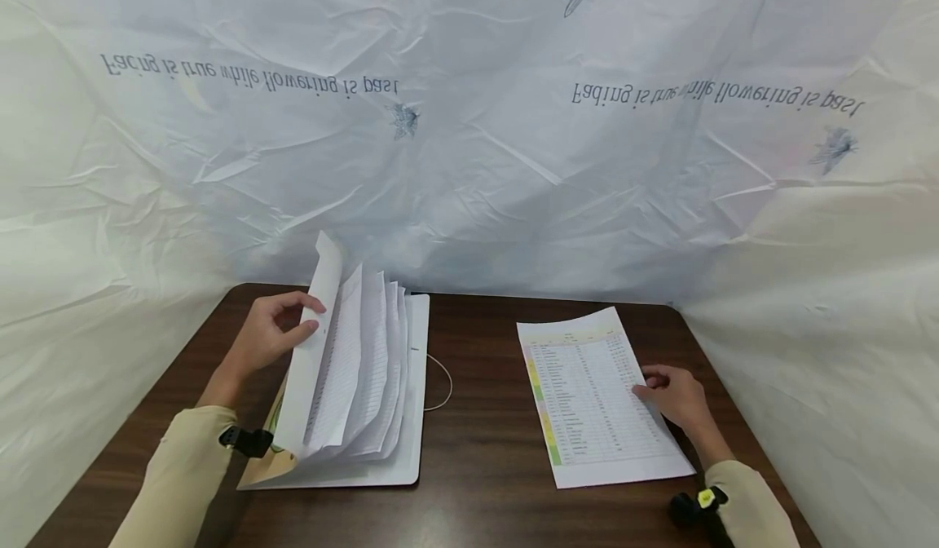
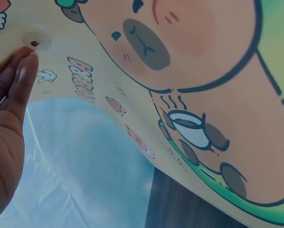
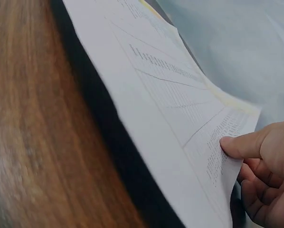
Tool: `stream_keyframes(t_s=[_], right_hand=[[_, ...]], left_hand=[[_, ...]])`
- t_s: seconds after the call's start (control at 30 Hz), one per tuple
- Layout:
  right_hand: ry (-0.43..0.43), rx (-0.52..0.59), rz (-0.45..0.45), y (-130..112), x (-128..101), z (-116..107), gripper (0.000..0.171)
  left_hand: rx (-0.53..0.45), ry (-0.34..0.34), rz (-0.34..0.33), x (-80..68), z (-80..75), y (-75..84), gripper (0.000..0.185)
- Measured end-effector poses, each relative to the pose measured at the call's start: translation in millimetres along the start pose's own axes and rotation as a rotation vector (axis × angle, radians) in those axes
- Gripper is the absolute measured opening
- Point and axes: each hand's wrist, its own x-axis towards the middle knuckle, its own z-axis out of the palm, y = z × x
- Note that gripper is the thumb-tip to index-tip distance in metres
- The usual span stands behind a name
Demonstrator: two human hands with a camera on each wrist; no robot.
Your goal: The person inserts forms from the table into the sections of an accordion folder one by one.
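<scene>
At the left of the table lies a folder holding several printed sheets (image 1: pixel 370 369). My left hand (image 1: pixel 275 332) grips its raised front cover (image 1: pixel 302 385), which curls upward. The cover's outside, in the left wrist view, carries a cartoon animal with a cup (image 2: pixel 189 128); my fingertips are right at a round eyelet (image 2: pixel 36 42). On the right, my right hand (image 1: pixel 671 397) pinches the right edge of a loose printed sheet (image 1: pixel 587 401) with a coloured table. In the right wrist view, the thumb (image 3: pixel 244 145) presses on the sheet's face and the other fingers are curled behind it.
A thin elastic loop (image 1: pixel 443 381) sticks out from the folder's right edge. Dark wooden tabletop (image 1: pixel 477 417) lies between the folder and the loose sheet. Wrinkled pale plastic sheeting (image 1: pixel 469 165) hangs behind and along both sides of the table.
</scene>
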Motion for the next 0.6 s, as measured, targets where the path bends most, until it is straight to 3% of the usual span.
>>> stream_keyframes(t_s=[0.3, 0.6], right_hand=[[-0.03, -0.015, -0.009, 0.2, -2.6, -6.5, 0.042], [-0.023, 0.062, -0.028, -0.2, -4.7, -9.0, 0.039]], left_hand=[[0.003, 0.002, -0.008, 0.6, -0.2, 1.0, 0.025], [-0.006, 0.008, -0.018, 0.7, -1.2, 5.4, 0.024]])
